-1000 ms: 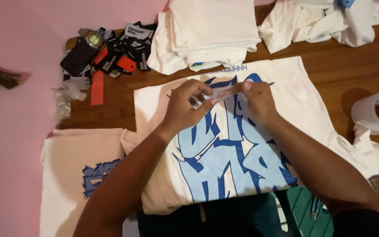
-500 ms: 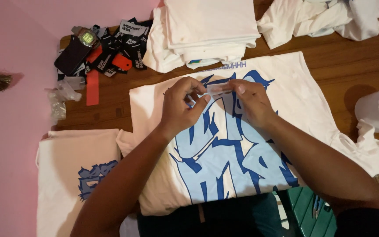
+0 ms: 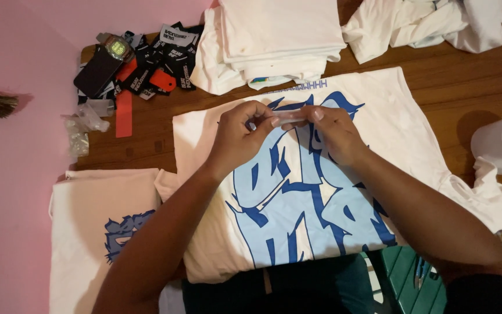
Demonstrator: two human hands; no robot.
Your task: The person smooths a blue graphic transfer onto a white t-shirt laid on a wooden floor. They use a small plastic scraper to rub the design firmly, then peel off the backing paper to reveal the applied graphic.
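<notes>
Head view: a small clear strip (image 3: 290,118) is pinched at its ends between the left hand (image 3: 240,136) and right hand (image 3: 331,132), just above the printed white shirt (image 3: 297,192).
Done: folded shirts (image 3: 274,40) are stacked behind.
Left: crumpled shirts (image 3: 437,23) remain unfolded.
Surface: a brown wooden bench (image 3: 437,93) is edged by pink wall.

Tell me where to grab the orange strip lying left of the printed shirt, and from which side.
Take the orange strip at its lower end, coming from above. It lies flat on the wooden table, long axis running away from you; the upper end sits near the heap of black tags, while the lower end looks free.
</notes>
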